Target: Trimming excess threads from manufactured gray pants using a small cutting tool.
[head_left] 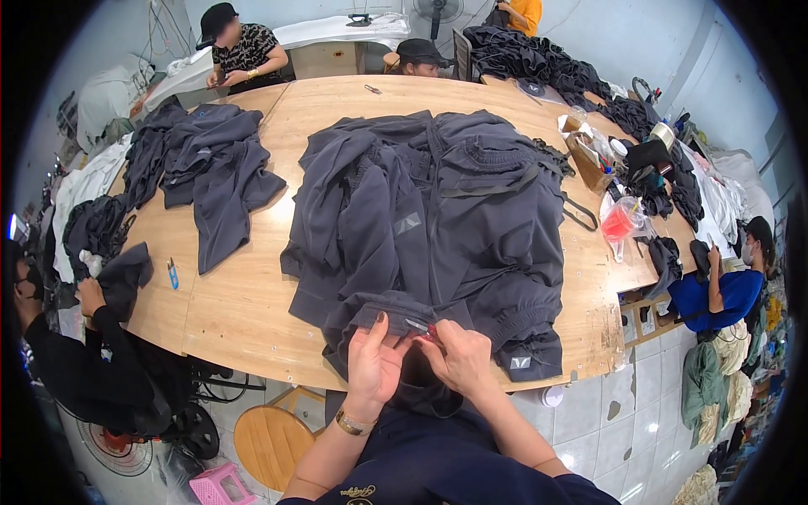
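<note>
A dark grey garment (379, 305) lies partly on the near edge of the table, its elastic-looking gathered edge raised toward me. My left hand (376, 360) pinches that edge between thumb and fingers. Against the same spot, my right hand (459, 358) is closed on small red-handled thread snips (417, 326), whose metal blades touch the cloth or lie just over it. Whether the blades are apart is too small to tell. Beyond my hands spreads a large pile of dark grey garments (497, 223) with gathered waistbands and small light logo patches.
Blue thread snips (173, 273) and more dark garments (223, 181) lie on the left of the wooden table (240, 290). A red drink cup (620, 220) and a cardboard box (589, 160) stand at right. Several people work around the table. A round stool (273, 446) stands below left.
</note>
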The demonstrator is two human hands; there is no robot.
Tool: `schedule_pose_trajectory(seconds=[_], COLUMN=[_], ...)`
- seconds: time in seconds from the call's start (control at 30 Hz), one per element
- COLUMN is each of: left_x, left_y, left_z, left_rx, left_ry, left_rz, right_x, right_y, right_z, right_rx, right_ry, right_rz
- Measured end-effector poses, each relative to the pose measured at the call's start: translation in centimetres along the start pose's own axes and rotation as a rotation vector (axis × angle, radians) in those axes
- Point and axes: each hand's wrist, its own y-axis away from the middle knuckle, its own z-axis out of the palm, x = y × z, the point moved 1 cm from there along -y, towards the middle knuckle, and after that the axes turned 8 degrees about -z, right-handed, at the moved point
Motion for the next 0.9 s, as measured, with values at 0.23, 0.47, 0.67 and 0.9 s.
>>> schedule_pose_trajectory(seconds=[0.23,0.47,0.67,0.9], left_x=[-0.37,-0.24,-0.56,-0.75], left_y=[0.02,0.02,0.01,0.18], left_z=[0.2,0.5,0.33,0.26], left_rx=[-0.002,-0.005,-0.011,-0.025], left_ry=[-0.033,-0.09,-0.113,-0.168], left_rz=[0.0,0.047,0.123,0.189], right_x=[0.12,0.38,0.21,-0.18], right_y=[-0.15,-0.13,-0.32,-0.42], right_z=[-0.02,-0.14,-0.27,-0.16], right_rx=[0.019,0.009,-0.026,-0.02], right_ry=[-0.012,0.01,0.072,0.013], right_rz=[-0.012,-0.011,-0.074,-0.041])
